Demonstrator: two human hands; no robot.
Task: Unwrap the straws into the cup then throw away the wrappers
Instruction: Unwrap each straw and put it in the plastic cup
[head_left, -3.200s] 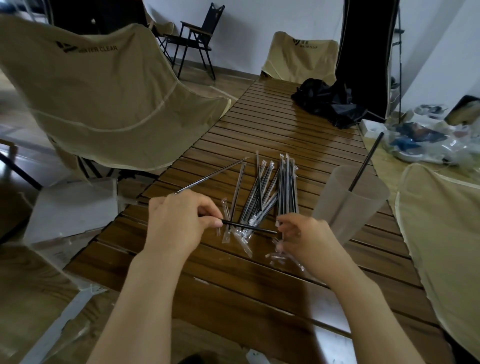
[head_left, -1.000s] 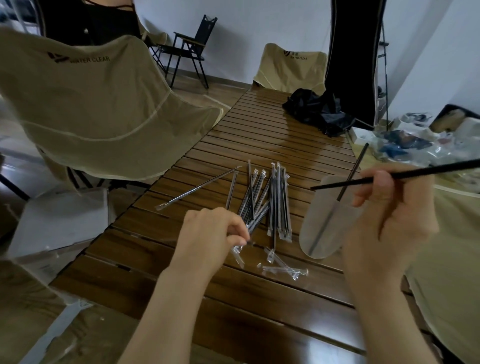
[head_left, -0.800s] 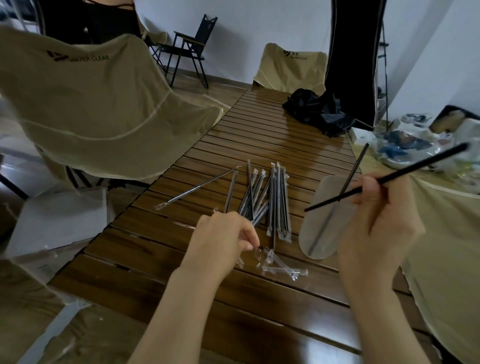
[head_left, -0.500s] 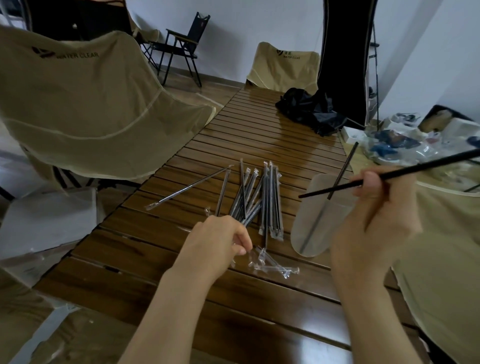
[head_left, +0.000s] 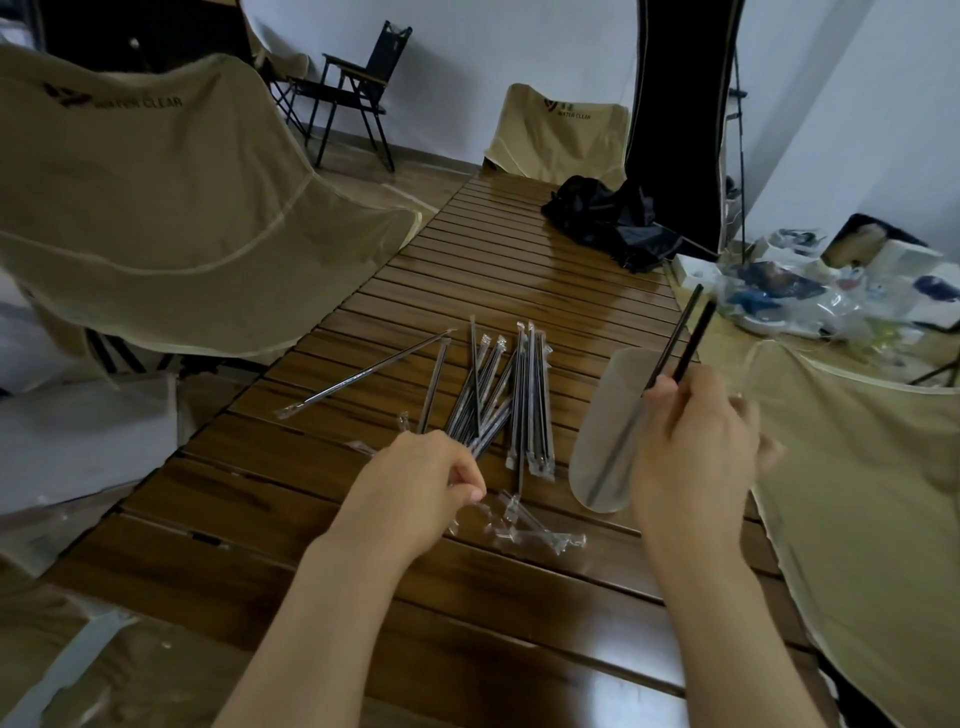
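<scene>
From the head view, the bare black straw (head_left: 693, 338) that the right hand (head_left: 696, 447) carried almost level half a second ago, pointing off to the right, is now swung up steep, its lower part hidden behind the curled fingers that pinch it right at the rim of the translucent cup (head_left: 605, 431). It runs close alongside the 1 straw already standing in the cup (head_left: 675, 327), so I judge the drop into the cup is only a release away, though whether its tip is already inside the rim cannot be told, since the hand covers it. The left hand (head_left: 431, 483) has moved little in that time; it sits low over the table (head_left: 519, 260) with thumb and fingertips closed together, apparently on the clear empty wrapper just pulled off, though the film is too faint to be certain. Empty wrappers (head_left: 535, 530) lie just in front of that hand, near the cup's base. The pile of wrapped straws (head_left: 498, 395) lies fanned on the slats just beyond the left hand's knuckles, with 1 wrapped straw (head_left: 363, 374) apart to the left. Much of the task is left: the pile is large and no wrapper is thrown away.
</scene>
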